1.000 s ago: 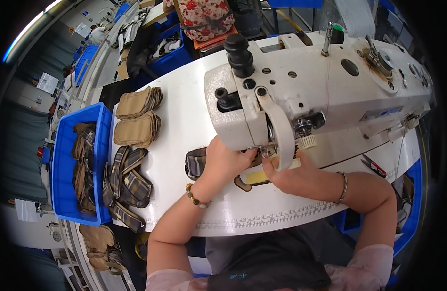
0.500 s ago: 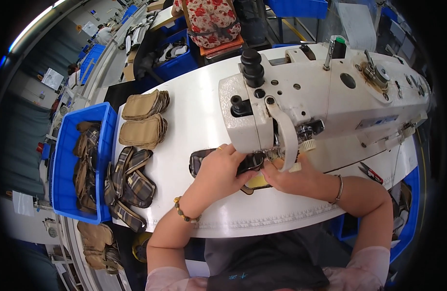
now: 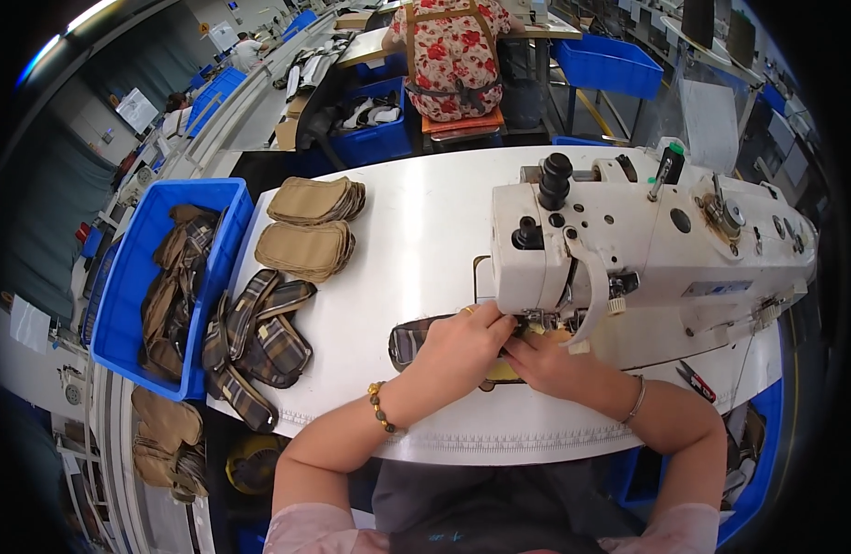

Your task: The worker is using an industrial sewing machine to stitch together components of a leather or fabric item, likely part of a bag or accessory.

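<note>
A plaid fabric piece [image 3: 410, 340] with dark edging lies on the white table beneath the head of a white sewing machine [image 3: 647, 249]. Both my hands meet over it, just in front of the presser foot. My left hand [image 3: 464, 349] is closed, its fingertips pinching the fabric beside the needle area. Close against it, my right hand [image 3: 547, 366] also has its fingers pressed together on the cloth's edge. The fingers hide most of the pinched part, and the machine head covers some of it. Part of a yellow patch [image 3: 505, 371] shows below the hands.
Stacks of tan fabric pieces [image 3: 305, 249] and a pile of plaid pieces [image 3: 268, 337] lie at the left. Beside them stands a blue bin [image 3: 231, 196] holding more pieces. Red-handled thread snips [image 3: 697, 380] rest at the right. A person in a floral top [image 3: 453, 65] sits beyond.
My view has tilted, so the table and machine sit lower and further right. My hands have come closer together, and the left fingers have drawn in to a pinch near the needle.
</note>
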The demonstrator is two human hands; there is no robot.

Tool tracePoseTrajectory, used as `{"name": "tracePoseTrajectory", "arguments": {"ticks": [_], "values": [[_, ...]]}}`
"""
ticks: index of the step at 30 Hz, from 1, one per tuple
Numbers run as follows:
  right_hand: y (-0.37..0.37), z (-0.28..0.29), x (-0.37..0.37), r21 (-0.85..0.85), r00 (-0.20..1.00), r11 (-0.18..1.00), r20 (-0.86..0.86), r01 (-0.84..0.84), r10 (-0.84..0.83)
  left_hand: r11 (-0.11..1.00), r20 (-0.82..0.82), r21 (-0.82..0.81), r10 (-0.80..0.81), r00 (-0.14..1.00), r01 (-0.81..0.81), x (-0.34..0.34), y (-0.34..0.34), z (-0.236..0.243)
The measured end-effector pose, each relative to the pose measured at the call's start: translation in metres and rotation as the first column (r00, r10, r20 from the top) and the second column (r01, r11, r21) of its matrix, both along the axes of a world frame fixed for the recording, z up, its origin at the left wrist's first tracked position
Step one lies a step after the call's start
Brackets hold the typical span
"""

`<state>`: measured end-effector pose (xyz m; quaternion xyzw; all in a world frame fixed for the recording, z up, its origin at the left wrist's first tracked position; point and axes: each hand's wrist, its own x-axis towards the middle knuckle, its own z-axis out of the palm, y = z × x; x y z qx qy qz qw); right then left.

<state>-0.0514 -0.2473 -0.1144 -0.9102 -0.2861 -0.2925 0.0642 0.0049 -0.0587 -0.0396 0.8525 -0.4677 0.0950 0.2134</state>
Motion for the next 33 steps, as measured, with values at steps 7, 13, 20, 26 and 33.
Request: {"name": "tracePoseTrajectory", "arguments": {"ticks": [7, 13, 20, 26, 33], "values": [[0.002, 0.013, -0.003, 0.24, 0.904, 0.969, -0.425, 0.062, 0.048, 0.999, -0.007, 0.039, -0.005, 1.0, 0.006, 0.001, -0.001, 0.001], [0.0, 0.029, -0.011, 0.233, 0.804, 0.972, -0.585, 0.039, 0.108, 0.996, -0.032, -0.077, 0.042, 0.999, -0.044, 0.004, 0.0, 0.002], [0.0, 0.028, -0.021, 0.177, 0.879, 0.984, -0.47, 0.007, 0.078, 0.995, 0.078, -0.055, 0.084, 0.993, -0.08, 0.029, 0.002, -0.011], [-0.005, 0.047, -0.023, -0.112, 0.968, 0.973, -0.177, -0.201, 0.179, 0.997, 0.297, -0.03, -0.052, 0.953, 0.064, 0.032, 0.004, -0.007], [-0.011, 0.048, -0.014, -0.063, 0.938, 0.989, 0.315, -0.134, 0.147, 0.983, 0.246, 0.05, -0.186, 0.951, 0.179, 0.018, 0.003, 0.002]]}}
